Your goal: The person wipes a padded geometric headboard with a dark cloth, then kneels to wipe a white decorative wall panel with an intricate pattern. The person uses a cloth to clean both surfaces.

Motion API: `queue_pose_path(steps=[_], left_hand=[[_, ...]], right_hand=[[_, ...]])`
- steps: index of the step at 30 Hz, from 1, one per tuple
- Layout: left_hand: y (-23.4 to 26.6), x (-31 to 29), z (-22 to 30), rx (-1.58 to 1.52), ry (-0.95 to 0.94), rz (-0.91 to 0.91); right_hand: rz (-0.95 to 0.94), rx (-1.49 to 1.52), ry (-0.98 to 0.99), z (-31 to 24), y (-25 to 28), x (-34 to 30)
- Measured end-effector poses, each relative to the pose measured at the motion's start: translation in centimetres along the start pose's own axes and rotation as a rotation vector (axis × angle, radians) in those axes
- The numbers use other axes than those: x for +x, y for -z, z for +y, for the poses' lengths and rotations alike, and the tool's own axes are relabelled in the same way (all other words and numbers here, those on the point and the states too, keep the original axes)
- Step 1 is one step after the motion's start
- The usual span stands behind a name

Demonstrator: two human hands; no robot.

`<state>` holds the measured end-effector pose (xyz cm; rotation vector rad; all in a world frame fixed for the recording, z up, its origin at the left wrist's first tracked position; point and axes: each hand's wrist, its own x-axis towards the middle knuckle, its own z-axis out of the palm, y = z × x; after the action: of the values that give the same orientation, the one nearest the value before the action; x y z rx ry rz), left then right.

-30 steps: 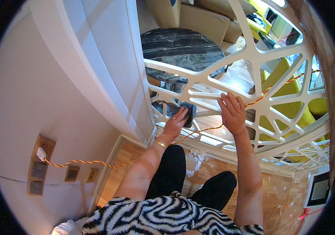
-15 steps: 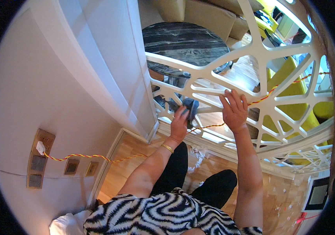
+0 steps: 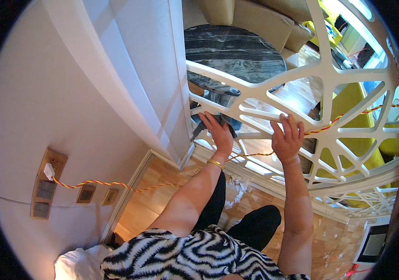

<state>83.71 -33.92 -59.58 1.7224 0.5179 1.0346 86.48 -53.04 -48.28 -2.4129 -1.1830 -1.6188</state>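
Note:
A white lattice screen (image 3: 328, 88) with irregular openings stands before me. My left hand (image 3: 220, 138), with a gold bangle at the wrist, holds a dark grey cloth (image 3: 201, 130) against the lattice near its left end. Part of the cloth is hidden under the palm. Farther right, my right hand (image 3: 287, 141) rests on the lattice bars, its fingers stretched out and slightly apart; the thumb is hidden. A twisted red-and-yellow cord (image 3: 325, 128) runs along the screen and passes behind or under the right hand.
The cord's white plug (image 3: 49, 171) sits in a brass-coloured socket plate (image 3: 58, 161) on the left wall. Behind the screen are a dark marbled round table (image 3: 237, 49) and a beige sofa (image 3: 260, 23). White scraps (image 3: 238, 189) litter the wooden floor near my knees.
My left hand has slid the cloth toward the left end of the lattice, its fingers now spread more over it. The right hand keeps its place on the bars. The view has shifted slightly.

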Motion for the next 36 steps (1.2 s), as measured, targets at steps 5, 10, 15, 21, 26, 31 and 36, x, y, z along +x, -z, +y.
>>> queue_pose_path(steps=[5, 10, 15, 21, 26, 31, 36], left_hand=[[2.7, -0.8, -3.2, -0.037, 0.026, -0.006], [5.4, 1.2, -1.0, 0.035, 0.491, 0.017], [3.3, 4.0, 0.0, -0.416, 0.241, 0.273], [-0.7, 2.9, 1.1, -0.075, -0.030, 0.280], [-1.6, 2.3, 0.2, -0.092, -0.022, 0.317], [-1.8, 1.1, -0.6, -0.123, 0.014, 0.310], [-1.7, -0.1, -5.3, -0.354, 0.116, 0.337]], right_hand=[[-0.029, 0.013, 0.010, -0.4, -0.1, 0.3], [-0.017, -0.018, 0.019, 0.5, 0.0, -0.4], [0.004, 0.024, 0.028, -0.1, -0.3, 0.0], [0.001, -0.011, 0.025, -0.2, -0.3, -0.3], [0.010, -0.031, 0.022, 0.0, -0.7, -0.4], [-0.010, -0.023, 0.018, 0.1, -0.4, -0.4], [-0.004, -0.025, 0.024, 0.0, -0.5, 0.0]])
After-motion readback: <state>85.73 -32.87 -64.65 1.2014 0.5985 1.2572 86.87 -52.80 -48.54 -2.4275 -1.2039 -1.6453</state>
